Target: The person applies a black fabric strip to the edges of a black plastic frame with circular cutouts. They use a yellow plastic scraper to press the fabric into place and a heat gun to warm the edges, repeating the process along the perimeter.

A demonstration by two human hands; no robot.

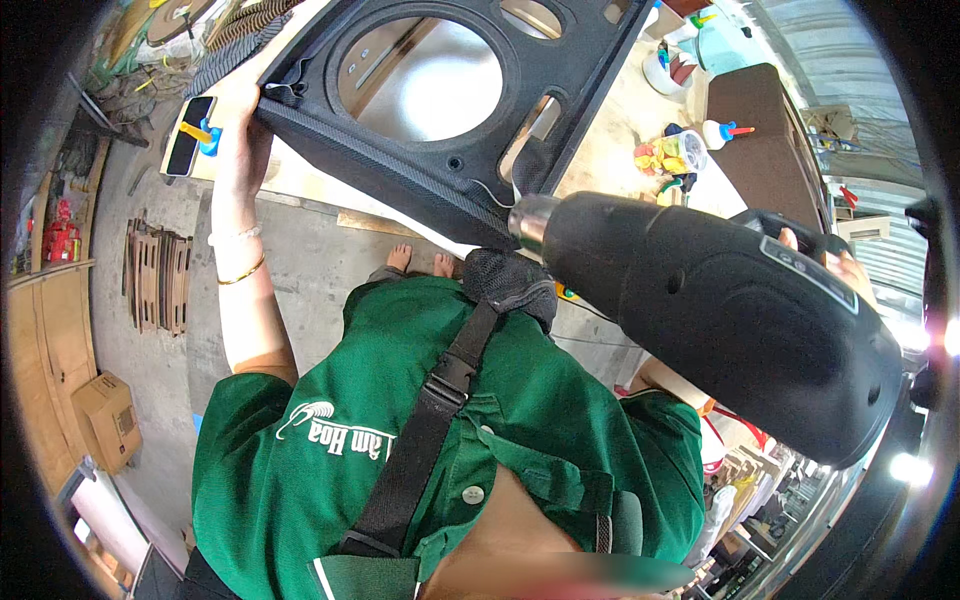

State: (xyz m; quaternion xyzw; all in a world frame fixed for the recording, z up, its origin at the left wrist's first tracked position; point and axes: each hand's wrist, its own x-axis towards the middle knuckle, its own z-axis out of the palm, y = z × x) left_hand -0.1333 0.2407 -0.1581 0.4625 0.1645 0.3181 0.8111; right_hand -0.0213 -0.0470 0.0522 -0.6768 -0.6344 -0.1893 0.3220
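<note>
1. The black speaker cabinet (pixel 515 85) lies on the pale wooden table (pixel 605 150), jutting over its near edge; a large round hole, smaller holes and a slot show parts of its pale, brightly lit inside.
2. The left hand (pixel 252 125) is at the cabinet's left corner, fingers against the edge; I cannot tell whether it pinches.
3. The right hand (pixel 848 272), at the right, has its fingers wrapped around the handle of a black heat gun (pixel 740 310); most of this grip is hidden.
4. The heat gun's metal nozzle (pixel 532 220) points left, just beside the cabinet's near right corner; I cannot tell whether they touch.
5. On the table's far right, a white tub (pixel 680 83) holds a blue-ended item and reddish-brown pieces.
6. Nearer, yellow and orange pieces (pixel 658 157) lie at a clear tub (pixel 692 150); how many are inside is unclear.
7. Right of that tub is a white bottle (pixel 716 134) with a red tip, near a brown box (pixel 760 145).
8. At the table's left end, a blue-capped, yellow-tipped bottle (pixel 207 138) is by a phone (pixel 185 145).
9. On the floor at left sits a closed cardboard box (pixel 107 422), its contents hidden.
</note>
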